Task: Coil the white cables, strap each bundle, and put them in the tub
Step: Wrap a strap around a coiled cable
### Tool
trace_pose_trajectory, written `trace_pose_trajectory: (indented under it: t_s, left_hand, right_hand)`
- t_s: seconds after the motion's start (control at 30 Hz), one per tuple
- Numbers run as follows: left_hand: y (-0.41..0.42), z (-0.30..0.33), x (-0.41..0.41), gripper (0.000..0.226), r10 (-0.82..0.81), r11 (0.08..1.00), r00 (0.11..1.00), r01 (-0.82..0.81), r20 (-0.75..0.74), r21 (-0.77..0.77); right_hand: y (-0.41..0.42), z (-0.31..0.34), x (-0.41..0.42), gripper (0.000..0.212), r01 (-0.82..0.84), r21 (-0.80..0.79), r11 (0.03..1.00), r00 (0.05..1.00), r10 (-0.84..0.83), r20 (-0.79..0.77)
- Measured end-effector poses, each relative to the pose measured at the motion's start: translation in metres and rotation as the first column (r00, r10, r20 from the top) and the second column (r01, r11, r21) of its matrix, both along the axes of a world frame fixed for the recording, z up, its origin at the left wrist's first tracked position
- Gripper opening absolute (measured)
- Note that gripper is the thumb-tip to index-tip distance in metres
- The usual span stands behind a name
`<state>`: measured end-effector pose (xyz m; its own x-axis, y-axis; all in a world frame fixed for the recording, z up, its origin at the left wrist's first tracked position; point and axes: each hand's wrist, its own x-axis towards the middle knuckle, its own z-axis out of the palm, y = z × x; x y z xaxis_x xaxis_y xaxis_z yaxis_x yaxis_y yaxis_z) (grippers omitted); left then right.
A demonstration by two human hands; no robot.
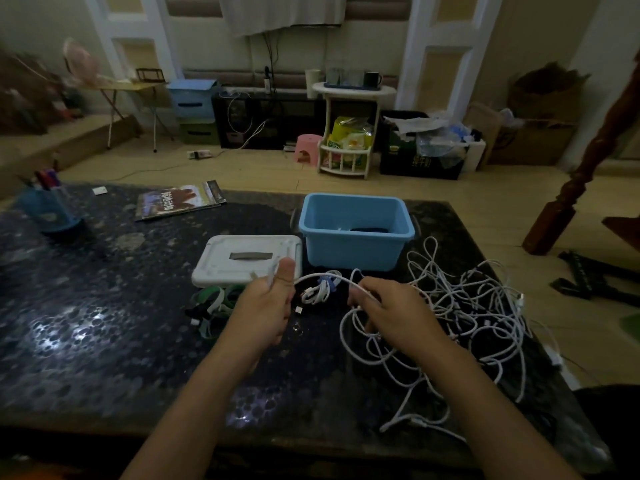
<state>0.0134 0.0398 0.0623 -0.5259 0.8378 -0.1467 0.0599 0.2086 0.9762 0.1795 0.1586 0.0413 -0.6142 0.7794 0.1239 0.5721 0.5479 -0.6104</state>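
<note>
I pinch the limp, light cable (332, 279) between both hands, left (268, 303) closed near its plug, right (388, 306) closed just before the tangle (467, 306).

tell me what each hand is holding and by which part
Both hold one white cable: the left hand pinches its plug end, the right hand grips it further along, near the tangled pile.
</note>
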Motion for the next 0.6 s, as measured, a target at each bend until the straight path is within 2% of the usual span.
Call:
trace_pose_trajectory:
  t_s: [0.1, 0.2, 0.27, 0.33, 0.43, 0.6]
  left_hand:
    - [0.002, -0.003, 0.006, 0.064, 0.018, 0.998, 0.964, -0.034, -0.264, -0.054]
    - [0.003, -0.004, 0.013, 0.065, -0.015, 0.997, 0.951, -0.009, -0.309, -0.077]
    - [0.003, -0.006, 0.015, 0.076, -0.059, 0.996, 0.935, 0.030, -0.351, -0.087]
    - [0.002, -0.009, 0.016, 0.082, -0.045, 0.997, 0.948, 0.023, -0.314, -0.075]
    - [0.003, -0.010, 0.017, 0.052, -0.015, 0.999, 0.968, 0.003, -0.252, -0.046]
    - [0.004, -0.010, 0.020, 0.055, 0.007, 0.997, 0.967, -0.025, -0.254, -0.067]
  right_hand:
    - [-0.021, 0.003, -0.013, 0.029, -0.083, 0.057, 0.995, 0.996, 0.084, -0.012]
    - [-0.034, 0.008, -0.021, 0.025, -0.155, 0.164, 0.974, 0.987, 0.144, 0.076]
    - [-0.040, 0.012, -0.022, 0.023, -0.221, 0.199, 0.955, 0.970, 0.195, 0.145]
    - [-0.045, 0.014, -0.023, 0.022, -0.269, 0.197, 0.943, 0.959, 0.243, 0.149]
    - [-0.045, 0.016, -0.024, 0.032, -0.297, 0.234, 0.926, 0.950, 0.261, 0.172]
    - [-0.042, 0.015, -0.024, 0.025, -0.312, 0.300, 0.901, 0.929, 0.223, 0.295]
